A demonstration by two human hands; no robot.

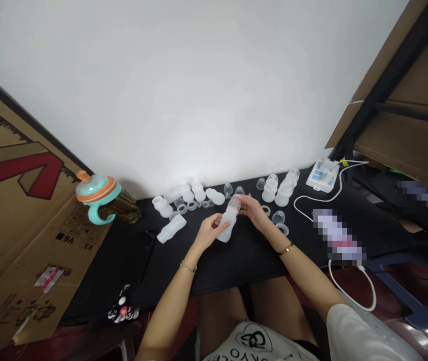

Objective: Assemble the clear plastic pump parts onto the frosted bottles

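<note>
A translucent white baby bottle [226, 224] is tilted above the black table, its clear dome cap [234, 201] at the upper end. My left hand [212, 230] is closed round the bottle's body. At the top, my right hand [252, 209] has its fingers closed on the cap. Bottle bodies without caps [172, 229] lie to the left and behind. Loose rings [182, 208] and clear caps [239, 191] are scattered along the back. To the right, several capped bottles [284, 192] stand upright. Near my right wrist lie another cap [278, 217] and a ring [282, 229].
A teal and orange lidded jug [103, 198] stands at the left beside a large cardboard box [26, 210]. A white plastic case [324, 175], a white cable [311, 196] and a blurred-out object [336, 235] lie at the right. A white wall [214, 100] rises behind the table [199, 268].
</note>
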